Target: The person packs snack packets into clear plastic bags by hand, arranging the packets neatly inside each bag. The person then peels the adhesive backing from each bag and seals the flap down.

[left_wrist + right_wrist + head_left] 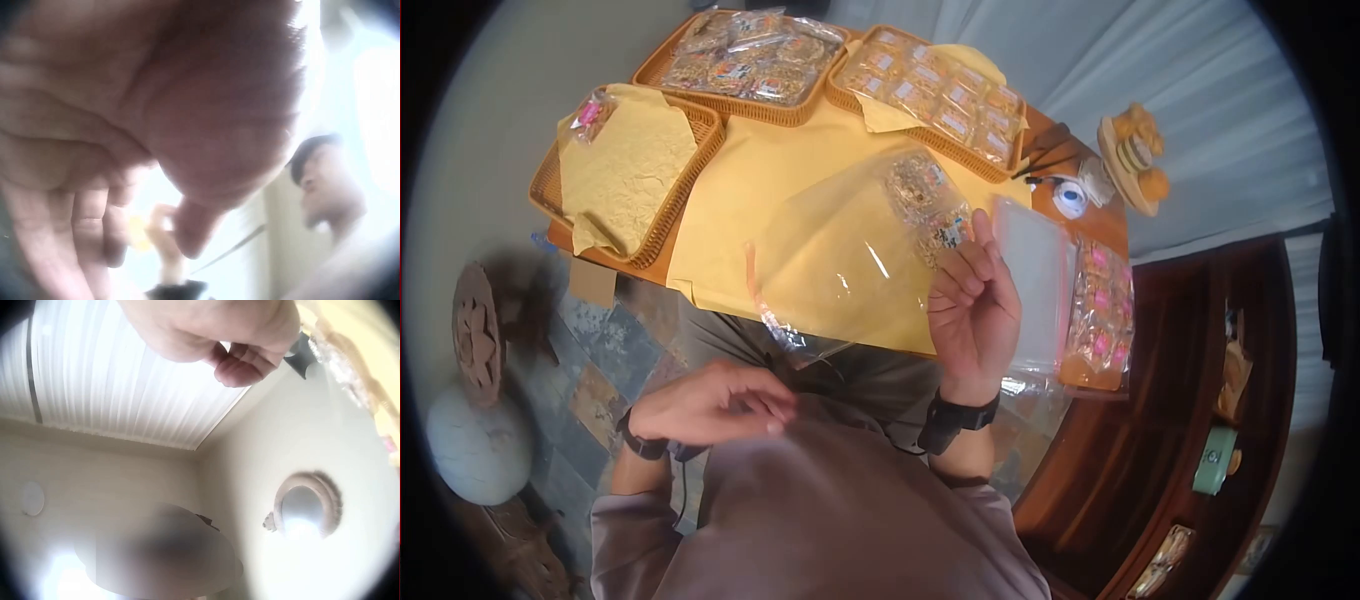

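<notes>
A large clear plastic bag (820,250) lies on the yellow cloth, its open end with an orange strip hanging at the table's front edge. Inside its far right part are two clear packs of a nutty, seed-like snack (917,188). My right hand (975,310) is raised beside the lower pack, index finger extended and the other fingers loosely bent, with nothing seen in it. Over my lap, my left hand (725,400) hangs with relaxed fingers, apart from the bag. The left wrist view shows its palm bare.
Wicker baskets hold snack packs (740,75), square packs (935,85) and, on yellow paper, one small pack (590,115). Right of the bag lie a stack of clear bags (1030,270) and pink-labelled packs (1100,310). A white cable coil (1070,198) sits behind them.
</notes>
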Motion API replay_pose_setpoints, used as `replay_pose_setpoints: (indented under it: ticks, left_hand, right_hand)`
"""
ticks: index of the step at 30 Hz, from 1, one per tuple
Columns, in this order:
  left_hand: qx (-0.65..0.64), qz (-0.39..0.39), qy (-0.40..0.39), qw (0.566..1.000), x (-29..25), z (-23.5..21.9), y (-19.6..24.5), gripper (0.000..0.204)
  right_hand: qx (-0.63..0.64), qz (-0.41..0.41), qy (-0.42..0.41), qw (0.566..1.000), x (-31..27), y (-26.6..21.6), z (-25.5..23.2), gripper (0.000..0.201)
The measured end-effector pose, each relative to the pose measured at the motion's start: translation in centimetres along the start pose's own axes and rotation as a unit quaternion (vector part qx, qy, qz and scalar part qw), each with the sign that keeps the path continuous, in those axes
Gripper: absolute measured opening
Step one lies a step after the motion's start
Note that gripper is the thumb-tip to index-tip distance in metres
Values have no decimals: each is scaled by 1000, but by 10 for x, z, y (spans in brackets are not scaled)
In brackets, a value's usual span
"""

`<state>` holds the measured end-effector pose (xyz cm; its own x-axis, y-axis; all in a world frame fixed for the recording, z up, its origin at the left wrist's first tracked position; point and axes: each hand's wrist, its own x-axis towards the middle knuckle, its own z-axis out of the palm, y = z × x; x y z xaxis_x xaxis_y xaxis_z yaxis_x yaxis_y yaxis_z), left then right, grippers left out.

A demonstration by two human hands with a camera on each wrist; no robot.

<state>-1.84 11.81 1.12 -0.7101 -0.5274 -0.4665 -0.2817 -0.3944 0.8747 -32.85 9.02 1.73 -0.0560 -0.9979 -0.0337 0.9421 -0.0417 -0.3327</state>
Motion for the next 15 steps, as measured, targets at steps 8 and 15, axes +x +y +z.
replay_pose_setpoints:
  ticks: [8,15]
  left_hand:
    - [61,305,52,949,42,36,80,30]
    - [-67,374,214,900,104,56,90,35]
  right_hand:
    - [-53,-2,-24,998,-11,5,6,44]
    - [-172,-29,-30,984,-17,3,3,55]
